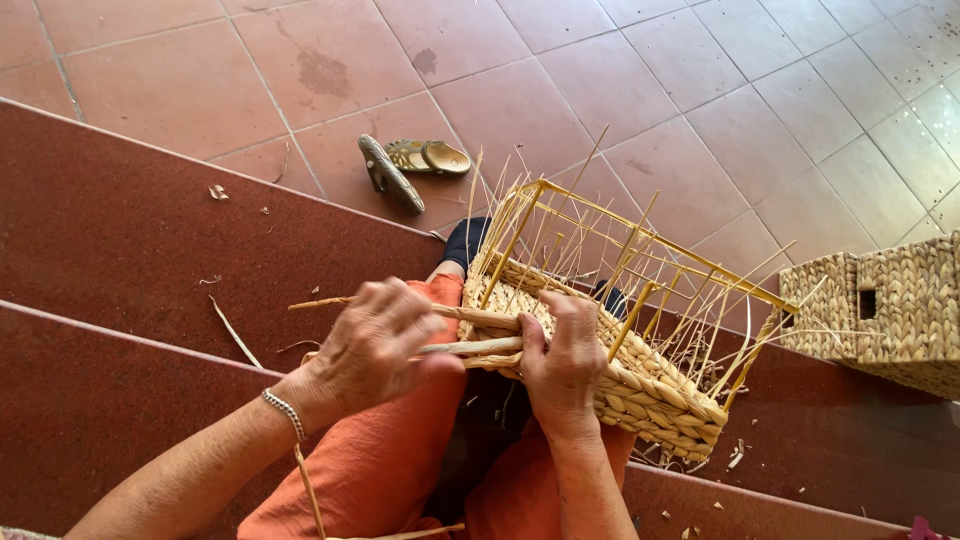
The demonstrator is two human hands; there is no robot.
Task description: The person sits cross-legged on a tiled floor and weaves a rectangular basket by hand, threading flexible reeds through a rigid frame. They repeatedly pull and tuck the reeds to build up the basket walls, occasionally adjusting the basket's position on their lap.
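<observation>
A half-woven straw basket [660, 385] on a yellow wire frame [640, 225] rests on my lap, its upright stakes sticking out. My left hand [375, 345] is closed around thick twisted straw strands [470, 318] that run to the basket's near corner. My right hand [565, 360] presses on the woven wall at that corner and pinches the same strands. I wear orange trousers [390, 460] and a bracelet on the left wrist.
I sit on dark red steps [120, 240] with straw scraps on them. A pair of sandals [410, 165] lies on the tiled floor ahead. Finished woven baskets [890, 305] stand at the right on the step.
</observation>
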